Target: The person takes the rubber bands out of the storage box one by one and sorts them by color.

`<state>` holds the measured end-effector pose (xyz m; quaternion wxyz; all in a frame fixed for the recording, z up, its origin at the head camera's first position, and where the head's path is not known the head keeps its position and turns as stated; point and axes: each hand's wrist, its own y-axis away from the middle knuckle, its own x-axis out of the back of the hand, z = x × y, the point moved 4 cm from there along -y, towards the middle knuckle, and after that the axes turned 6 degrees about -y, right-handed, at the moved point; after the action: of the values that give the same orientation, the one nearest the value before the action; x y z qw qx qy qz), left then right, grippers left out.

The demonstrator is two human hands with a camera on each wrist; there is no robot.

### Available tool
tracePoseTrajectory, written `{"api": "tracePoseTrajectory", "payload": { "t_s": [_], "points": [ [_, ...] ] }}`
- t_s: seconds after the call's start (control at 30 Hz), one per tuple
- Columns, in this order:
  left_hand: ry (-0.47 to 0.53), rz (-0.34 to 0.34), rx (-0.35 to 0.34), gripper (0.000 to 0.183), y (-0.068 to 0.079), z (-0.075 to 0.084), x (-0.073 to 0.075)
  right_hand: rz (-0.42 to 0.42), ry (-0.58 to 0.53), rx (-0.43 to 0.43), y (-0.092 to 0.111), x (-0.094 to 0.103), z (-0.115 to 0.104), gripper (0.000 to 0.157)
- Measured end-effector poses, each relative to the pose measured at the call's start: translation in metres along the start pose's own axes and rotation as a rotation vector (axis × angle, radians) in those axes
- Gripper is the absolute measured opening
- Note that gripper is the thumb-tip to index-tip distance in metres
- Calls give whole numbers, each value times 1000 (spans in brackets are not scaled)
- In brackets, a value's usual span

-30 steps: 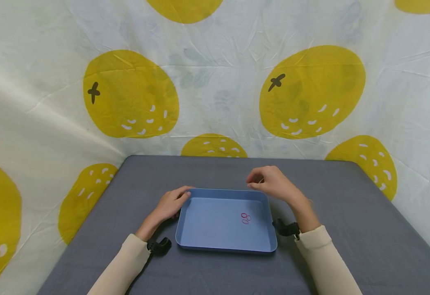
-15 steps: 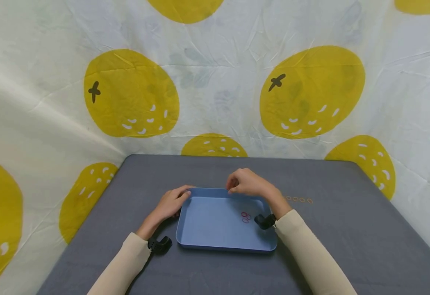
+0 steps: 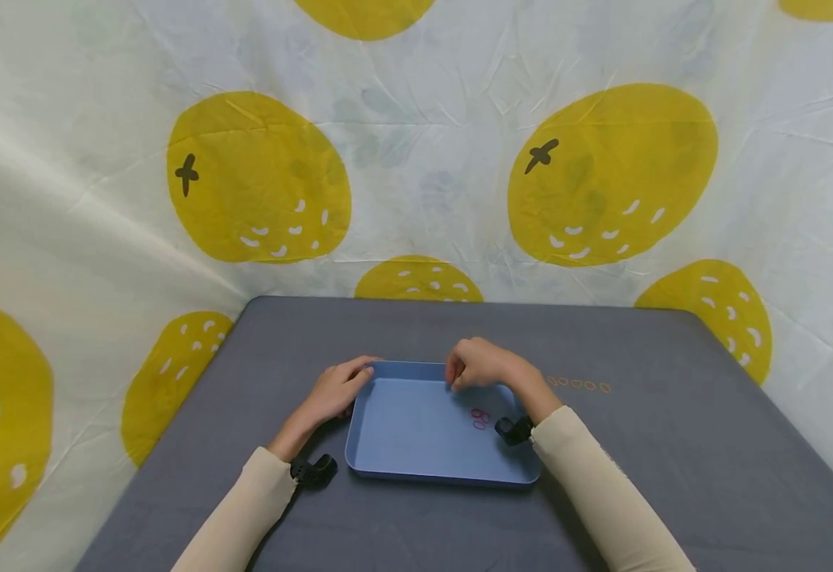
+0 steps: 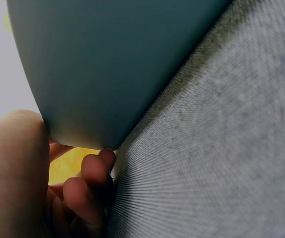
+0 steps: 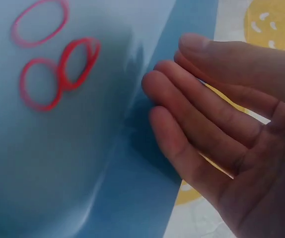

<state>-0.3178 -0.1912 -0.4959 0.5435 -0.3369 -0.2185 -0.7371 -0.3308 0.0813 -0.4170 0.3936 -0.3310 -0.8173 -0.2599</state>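
Observation:
A shallow blue tray (image 3: pixel 430 429) lies on the grey table. My left hand (image 3: pixel 333 393) holds its far left corner, thumb at the rim; in the left wrist view, the fingers (image 4: pixel 94 168) curl beside the tray's outer wall (image 4: pixel 107 64). My right hand (image 3: pixel 487 365) reaches over the far wall into the tray, fingers bent and thumb near the index finger. Whether something thin sits between those fingertips is hidden, also in the right wrist view. Red rubber bands (image 5: pixel 40 84) lie in the tray to the right. Several small orange bands (image 3: pixel 576 384) form a row right of the tray.
Grey cloth (image 3: pixel 673 445) covers the table. Behind and beside it hangs a white curtain (image 3: pixel 430 183) with large yellow fruit prints. Black wrist cameras (image 3: pixel 514 430) sit on both wrists, the right one over the tray's right part.
My right hand has moved left from above the far right corner, then down into the tray, baring the orange row. A thin loop seen at its fingers earlier is hidden now. Left hand stays.

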Motion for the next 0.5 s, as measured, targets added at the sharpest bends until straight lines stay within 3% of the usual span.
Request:
{"api": "tracePoseTrajectory", "payload": {
  "t_s": [0.5],
  "points": [
    [-19,1,1,37,0,0,0,-117,31,-128,14,-13,12,13]
  ]
}}
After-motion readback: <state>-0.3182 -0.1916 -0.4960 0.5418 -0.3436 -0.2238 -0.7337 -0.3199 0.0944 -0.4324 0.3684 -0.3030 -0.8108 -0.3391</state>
